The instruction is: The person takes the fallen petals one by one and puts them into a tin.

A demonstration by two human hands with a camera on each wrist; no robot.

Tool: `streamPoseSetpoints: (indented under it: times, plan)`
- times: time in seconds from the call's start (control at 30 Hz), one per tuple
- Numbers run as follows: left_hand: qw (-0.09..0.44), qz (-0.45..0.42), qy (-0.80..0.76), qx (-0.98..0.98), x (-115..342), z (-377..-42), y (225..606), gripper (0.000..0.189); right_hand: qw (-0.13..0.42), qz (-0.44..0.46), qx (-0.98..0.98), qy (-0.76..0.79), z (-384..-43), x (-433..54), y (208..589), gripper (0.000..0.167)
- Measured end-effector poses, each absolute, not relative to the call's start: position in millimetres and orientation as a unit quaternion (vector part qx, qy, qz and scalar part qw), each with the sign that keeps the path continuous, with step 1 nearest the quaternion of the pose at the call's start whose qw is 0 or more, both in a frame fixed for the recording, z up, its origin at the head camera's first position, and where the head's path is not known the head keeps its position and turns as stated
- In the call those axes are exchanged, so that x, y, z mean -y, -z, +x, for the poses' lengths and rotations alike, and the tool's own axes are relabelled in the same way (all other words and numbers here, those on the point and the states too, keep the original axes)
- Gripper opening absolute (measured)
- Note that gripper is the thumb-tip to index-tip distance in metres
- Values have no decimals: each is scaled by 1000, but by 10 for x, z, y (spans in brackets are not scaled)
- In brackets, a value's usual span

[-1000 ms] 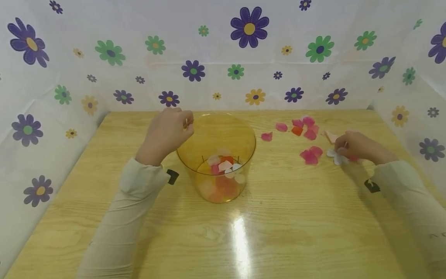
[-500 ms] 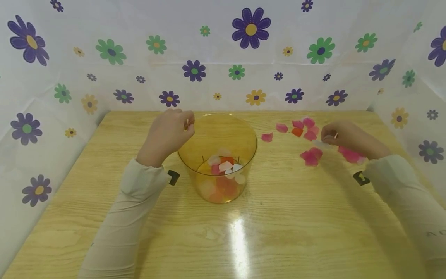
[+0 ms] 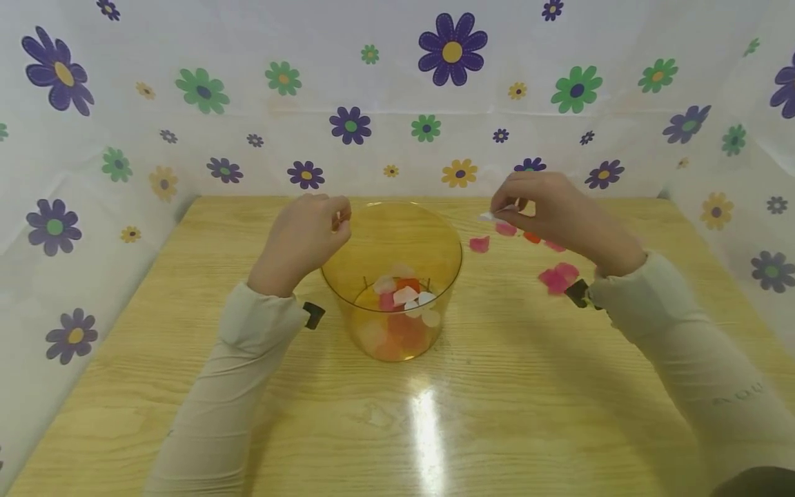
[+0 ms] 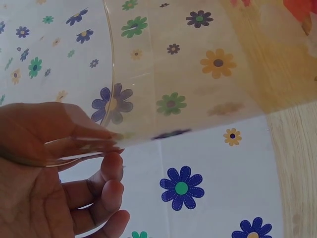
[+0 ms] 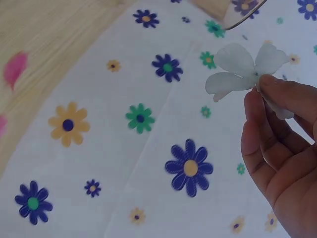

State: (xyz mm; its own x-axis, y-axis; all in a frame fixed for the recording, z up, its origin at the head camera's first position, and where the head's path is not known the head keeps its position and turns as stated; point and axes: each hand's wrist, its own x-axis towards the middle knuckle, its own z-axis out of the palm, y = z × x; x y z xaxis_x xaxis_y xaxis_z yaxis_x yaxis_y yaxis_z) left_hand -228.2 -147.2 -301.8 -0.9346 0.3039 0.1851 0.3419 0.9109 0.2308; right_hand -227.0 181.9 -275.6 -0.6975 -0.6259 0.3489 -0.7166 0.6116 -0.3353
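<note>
A see-through amber bucket (image 3: 388,238) stands on the wooden table with white, pink and red petals (image 3: 406,295) at its bottom. My left hand (image 3: 301,241) pinches its left rim between thumb and fingers; the left wrist view shows the clear wall (image 4: 171,74) running out from that grip. Raised to the right of the bucket, my right hand (image 3: 555,217) holds a white artificial flower petal piece (image 5: 235,62). Thumb and fingertips pinch it near its centre, and its rounded lobes spread outward in the right wrist view.
Loose pink petals (image 3: 560,278) lie on the table (image 3: 348,428) right of the bucket. A single pink petal (image 3: 479,244) is nearer its rim, and others are partly hidden under the right hand. A flower-printed white cloth (image 3: 373,83) encloses the back and sides.
My right hand has picked the white petal piece up from the right of the table and carried it left and upward toward the bucket. The left hand has stayed on the rim.
</note>
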Motion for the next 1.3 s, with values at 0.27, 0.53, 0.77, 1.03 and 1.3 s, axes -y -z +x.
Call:
streamPoseSetpoints:
  times: [0.27, 0.53, 0.77, 1.03, 1.3]
  plan:
    - [73, -167, 129, 975, 1460, -2272, 3005, 20, 79, 448, 856, -246, -2244, -1330, 2769, 9]
    - [71, -168, 133, 974, 1453, -2262, 3014, 19, 64, 471, 848, -236, -2261, -1180, 2873, 9]
    - [69, -166, 135, 974, 1458, -2270, 3013, 19, 65, 462, 851, -240, -2239, -1240, 2844, 8]
    - [69, -167, 140, 973, 1445, -2275, 3022, 18, 110, 408, 872, -246, -2246, -1706, 2845, 14]
    - [62, -166, 149, 973, 1447, -2259, 3000, 17, 72, 236, 952, -183, -2352, -2607, 2984, 13]
